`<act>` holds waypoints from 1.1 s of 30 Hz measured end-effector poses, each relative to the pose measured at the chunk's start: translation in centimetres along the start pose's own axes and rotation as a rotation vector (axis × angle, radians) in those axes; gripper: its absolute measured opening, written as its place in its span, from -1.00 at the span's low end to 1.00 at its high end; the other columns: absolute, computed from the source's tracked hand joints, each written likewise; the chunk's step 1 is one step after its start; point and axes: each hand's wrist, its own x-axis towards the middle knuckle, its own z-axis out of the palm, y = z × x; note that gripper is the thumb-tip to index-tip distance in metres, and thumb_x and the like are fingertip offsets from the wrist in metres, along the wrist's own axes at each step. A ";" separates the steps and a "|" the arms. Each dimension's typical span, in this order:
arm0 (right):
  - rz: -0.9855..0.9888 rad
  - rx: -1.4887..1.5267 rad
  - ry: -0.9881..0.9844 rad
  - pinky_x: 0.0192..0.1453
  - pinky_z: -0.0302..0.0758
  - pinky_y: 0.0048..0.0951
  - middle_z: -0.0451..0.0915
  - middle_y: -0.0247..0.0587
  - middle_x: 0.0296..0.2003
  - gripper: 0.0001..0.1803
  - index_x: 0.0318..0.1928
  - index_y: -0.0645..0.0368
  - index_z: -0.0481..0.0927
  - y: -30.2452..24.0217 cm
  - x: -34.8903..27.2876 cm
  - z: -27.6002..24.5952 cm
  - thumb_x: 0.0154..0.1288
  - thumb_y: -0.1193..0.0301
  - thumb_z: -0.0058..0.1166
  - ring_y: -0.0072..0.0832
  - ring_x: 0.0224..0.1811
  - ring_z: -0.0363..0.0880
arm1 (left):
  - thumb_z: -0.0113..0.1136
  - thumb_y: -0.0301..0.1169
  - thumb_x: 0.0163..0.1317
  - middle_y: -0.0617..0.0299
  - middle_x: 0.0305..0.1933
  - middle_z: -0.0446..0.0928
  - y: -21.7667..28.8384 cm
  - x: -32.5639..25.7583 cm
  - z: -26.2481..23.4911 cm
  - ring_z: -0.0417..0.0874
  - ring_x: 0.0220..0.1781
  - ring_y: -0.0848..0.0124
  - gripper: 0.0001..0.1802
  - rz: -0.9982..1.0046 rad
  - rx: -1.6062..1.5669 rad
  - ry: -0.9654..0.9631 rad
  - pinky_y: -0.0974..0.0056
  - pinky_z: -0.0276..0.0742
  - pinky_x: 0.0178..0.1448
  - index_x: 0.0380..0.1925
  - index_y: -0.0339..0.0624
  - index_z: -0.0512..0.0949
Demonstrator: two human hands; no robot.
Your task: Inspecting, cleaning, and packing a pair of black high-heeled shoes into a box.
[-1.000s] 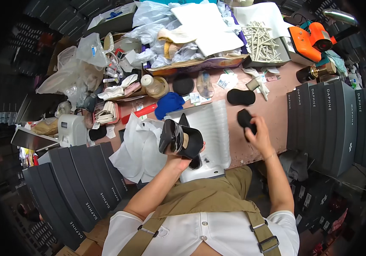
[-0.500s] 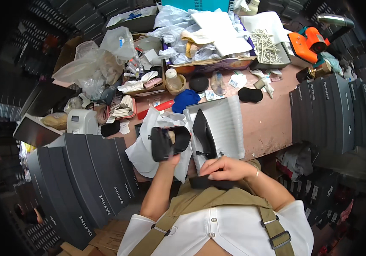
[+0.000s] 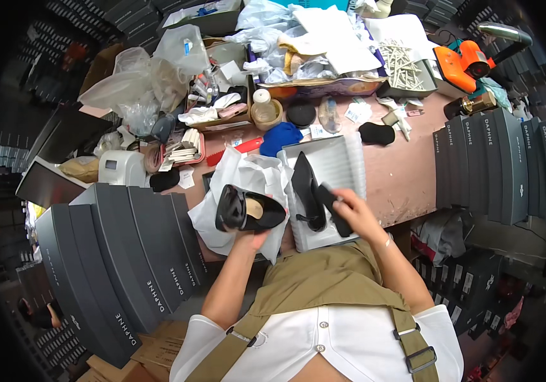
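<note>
My left hand (image 3: 252,239) grips a glossy black pump (image 3: 264,213) from below, its opening and pale insole patch facing up. White tissue paper (image 3: 212,213) lies spread under and around it. In the lined shoe box (image 3: 348,162) rests a second black pump (image 3: 304,184), its pointed toe toward the far side. Over the box's right part, my right hand (image 3: 357,215) is closed on a dark oblong pad (image 3: 336,211), held slanting beside the second pump. The pad's exact kind cannot be made out.
Dark shoe boxes stand stacked at left (image 3: 133,254) and right (image 3: 486,169). Behind the work lie a blue cloth (image 3: 280,138), a red strip-like tool (image 3: 244,145), a bottle (image 3: 262,108) and a black pad (image 3: 376,134). An orange device (image 3: 454,67) sits far right.
My right hand has moved forward from my lap to the box, carrying the dark pad. The pump in my left hand has tilted, showing more of its inside.
</note>
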 end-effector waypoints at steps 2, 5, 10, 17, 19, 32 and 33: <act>0.111 0.014 -0.024 -0.17 0.49 -0.48 0.57 -0.16 -0.21 -0.58 0.10 0.20 0.47 0.5 1.5 0.8 0.19 0.44 0.07 -0.48 -0.26 0.55 | 0.08 0.05 0.21 -0.13 0.15 0.42 -1.0 -0.9 0.1 0.41 0.18 -0.20 -0.36 -0.117 -0.121 0.112 -0.27 0.26 0.33 0.10 -0.25 0.40; -0.016 -0.175 0.013 -0.22 0.44 -0.52 0.55 -0.21 -0.25 -0.63 -0.05 0.21 0.49 5.7 3.5 3.6 0.10 0.40 0.13 -0.52 -0.32 0.49 | -0.05 0.15 0.29 -0.21 0.20 0.36 -1.3 -3.8 0.9 0.29 0.32 -0.15 -0.24 -0.205 -0.365 0.356 -0.14 0.28 0.37 0.13 -0.39 0.34; 0.158 0.095 -0.034 -0.30 0.39 -0.59 0.52 -0.35 -0.43 -0.84 -0.26 0.22 0.49 4.2 3.8 1.8 0.11 0.49 0.09 -0.66 -0.34 0.45 | -0.08 0.15 0.32 -0.23 0.29 0.24 -1.7 -8.4 0.2 0.32 0.34 -0.03 -0.18 -0.396 0.183 0.155 0.05 0.36 0.34 0.20 -0.47 0.21; -0.237 -0.187 -0.080 -0.25 0.45 -0.49 0.44 -0.21 -0.25 -0.83 -0.27 0.23 0.45 -9.6 -2.0 3.8 0.09 0.58 0.09 -0.51 -0.27 0.53 | -0.09 0.18 0.31 0.12 0.31 0.25 -7.6 -4.9 3.8 0.30 0.30 0.20 -0.34 -0.336 0.018 -0.172 0.07 0.22 0.40 0.22 -0.03 0.26; -0.484 -0.248 -0.120 -0.15 0.46 -0.38 0.45 -0.14 -0.22 -0.81 -0.28 0.22 0.46 -9.1 -2.1 6.1 0.04 0.59 0.10 -0.28 -0.19 0.52 | -0.11 0.15 0.34 0.08 0.25 0.31 -8.7 -2.3 3.2 0.30 0.32 0.18 -0.41 -0.256 0.099 -0.280 0.06 0.19 0.42 0.09 -0.10 0.33; -0.107 -0.312 -0.024 0.00 0.49 -0.36 0.55 -0.04 -0.12 -0.69 -0.06 0.26 0.50 -7.3 -3.8 -2.2 0.14 0.53 0.13 -0.18 -0.11 0.57 | -0.12 0.02 0.33 -0.24 -0.01 0.47 -4.8 0.1 6.9 0.40 0.18 -0.28 -0.41 -0.186 -0.274 0.181 -0.33 0.31 0.27 -0.02 -0.37 0.43; -0.272 -0.494 0.071 0.00 0.49 -0.33 0.54 0.00 -0.11 -0.66 -0.03 0.26 0.50 -6.9 -3.6 -2.3 0.14 0.54 0.14 -0.13 -0.11 0.56 | -0.16 0.03 0.33 -0.25 -0.02 0.47 -4.8 0.0 6.8 0.41 0.16 -0.29 -0.40 -0.185 -0.308 0.262 -0.33 0.34 0.24 -0.02 -0.36 0.43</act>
